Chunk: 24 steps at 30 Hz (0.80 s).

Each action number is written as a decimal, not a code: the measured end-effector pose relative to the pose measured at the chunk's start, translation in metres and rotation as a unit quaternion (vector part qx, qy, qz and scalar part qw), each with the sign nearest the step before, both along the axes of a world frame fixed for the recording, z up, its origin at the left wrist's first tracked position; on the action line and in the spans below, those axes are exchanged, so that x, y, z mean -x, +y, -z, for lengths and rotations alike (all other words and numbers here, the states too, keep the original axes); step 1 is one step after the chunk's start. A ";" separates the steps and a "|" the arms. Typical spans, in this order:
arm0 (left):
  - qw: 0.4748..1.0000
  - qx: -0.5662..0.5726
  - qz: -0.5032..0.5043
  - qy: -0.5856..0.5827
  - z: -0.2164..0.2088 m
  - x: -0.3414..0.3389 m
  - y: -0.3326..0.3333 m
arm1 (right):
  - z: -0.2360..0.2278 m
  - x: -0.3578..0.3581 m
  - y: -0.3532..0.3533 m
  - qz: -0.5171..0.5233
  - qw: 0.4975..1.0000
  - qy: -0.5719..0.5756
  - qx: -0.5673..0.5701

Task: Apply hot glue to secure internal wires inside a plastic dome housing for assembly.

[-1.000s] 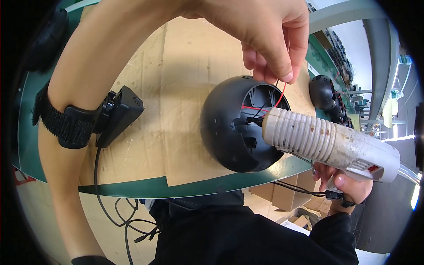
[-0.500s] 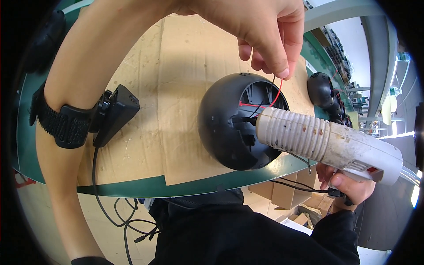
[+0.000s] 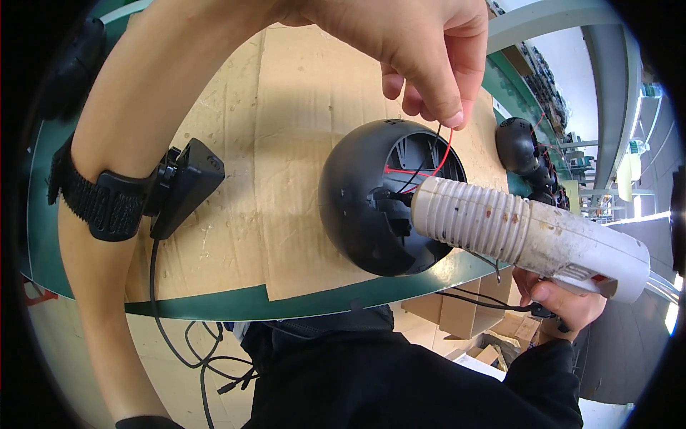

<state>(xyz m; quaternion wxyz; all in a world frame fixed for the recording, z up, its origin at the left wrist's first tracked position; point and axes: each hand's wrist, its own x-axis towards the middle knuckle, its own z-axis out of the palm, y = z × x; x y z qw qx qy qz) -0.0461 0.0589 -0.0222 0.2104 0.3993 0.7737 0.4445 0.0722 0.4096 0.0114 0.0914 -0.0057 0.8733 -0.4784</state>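
Observation:
My left hand (image 3: 421, 57) reaches over from the left and pinches a thin red wire (image 3: 448, 151) and a black one beside it between thumb and fingertips. Both wires run down into a hollow black round housing (image 3: 350, 196), which lies on its side with the opening facing right. At the lower right my right hand (image 3: 568, 304) is closed around the grip of a white hot glue gun (image 3: 536, 229), stained and with a ribbed front. Its dark nozzle (image 3: 393, 195) points left into the opening. Where the tip meets the inside is hard to see.
A worn cardboard sheet (image 3: 214, 243) covers much of the green table (image 3: 214, 304). More black round housings (image 3: 518, 145) with red wires stand at the right. A black device (image 3: 189, 186) is strapped to my left wrist, its cable hanging down. Open cardboard boxes (image 3: 464, 311) sit below the table edge.
The glue gun has shifted very slightly left. My left hand, still pinching the wires, has also moved a little left. The housing has barely moved.

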 end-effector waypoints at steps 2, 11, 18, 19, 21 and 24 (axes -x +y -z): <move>1.000 -0.003 0.002 0.002 0.002 0.003 0.002 | 0.002 0.002 -0.002 0.011 1.000 0.001 -0.006; 0.998 0.016 0.036 -0.040 -0.001 0.004 -0.013 | -0.001 -0.002 0.000 0.037 0.999 0.002 -0.011; 0.962 0.055 0.164 -0.211 0.015 0.021 -0.017 | -0.009 -0.003 0.009 0.037 0.991 0.059 -0.116; 0.963 0.064 0.146 -0.218 0.005 0.008 -0.023 | -0.010 0.000 0.009 0.003 0.990 0.053 -0.134; 0.941 0.140 0.114 -0.287 -0.002 -0.002 -0.025 | -0.006 0.002 0.008 -0.003 0.990 0.064 -0.123; 0.938 0.111 0.154 -0.291 0.009 0.007 -0.020 | 0.003 -0.001 0.007 0.017 0.987 0.103 -0.124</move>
